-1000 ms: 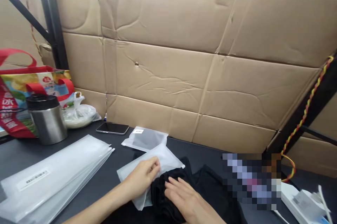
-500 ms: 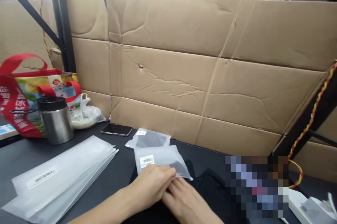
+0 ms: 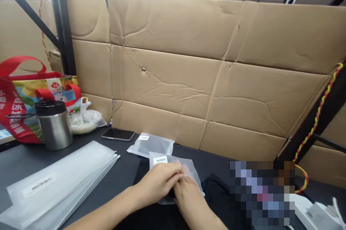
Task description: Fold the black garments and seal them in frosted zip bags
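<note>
Left hand [image 3: 160, 179]: pinching the edge of one frosted zip bag [image 3: 193, 168]
Right hand [image 3: 187, 186]: reaching inside it, grip unclear
Behind: one barcoded pouch [image 3: 154, 146] lying near one smartphone [image 3: 118, 135]

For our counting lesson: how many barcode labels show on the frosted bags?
3: one label on the stack of bags at left, one on the far bag by the cardboard, one on the near bag at the left hand. The stack may hide more.
</note>
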Motion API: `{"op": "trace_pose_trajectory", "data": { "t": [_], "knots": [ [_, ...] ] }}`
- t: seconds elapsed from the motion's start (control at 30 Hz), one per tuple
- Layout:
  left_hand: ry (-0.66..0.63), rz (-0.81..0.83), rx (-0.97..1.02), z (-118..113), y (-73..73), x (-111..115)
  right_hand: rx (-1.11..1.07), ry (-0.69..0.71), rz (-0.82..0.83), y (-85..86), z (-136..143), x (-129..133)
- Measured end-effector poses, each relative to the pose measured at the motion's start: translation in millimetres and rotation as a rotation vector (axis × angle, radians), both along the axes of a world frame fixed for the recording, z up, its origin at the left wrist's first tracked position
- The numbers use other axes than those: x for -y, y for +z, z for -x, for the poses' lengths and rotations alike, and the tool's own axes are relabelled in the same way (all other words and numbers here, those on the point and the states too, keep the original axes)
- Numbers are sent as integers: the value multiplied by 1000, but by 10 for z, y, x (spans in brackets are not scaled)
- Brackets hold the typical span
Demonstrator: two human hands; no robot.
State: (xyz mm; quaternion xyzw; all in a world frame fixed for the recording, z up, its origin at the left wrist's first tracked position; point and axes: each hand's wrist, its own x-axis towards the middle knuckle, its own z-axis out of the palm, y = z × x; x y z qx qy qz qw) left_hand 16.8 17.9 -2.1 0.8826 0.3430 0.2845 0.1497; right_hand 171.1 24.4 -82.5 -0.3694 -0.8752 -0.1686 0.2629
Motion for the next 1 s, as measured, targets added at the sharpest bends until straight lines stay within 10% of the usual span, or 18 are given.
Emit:
{"op": "trace_pose_trajectory", "data": {
  "t": [0.2, 0.33, 0.53, 0.7, 1.0],
  "knots": [
    [74, 40, 44, 87, -72, -94, -78, 37, -227, -158, 4, 292],
    [48, 21, -23, 38, -141, -45, -99, 47, -83, -336, 116, 286],
    [96, -61, -125, 98, -131, -17, -107, 249, 225, 185, -113, 339],
    [41, -152, -188, 127, -183, -82, -111, -75, 281, 465, -608, 308],
    [50, -210, -433, 58, -466, -94, -121, -205, 324, 202, -719, 69]
  ]
}}
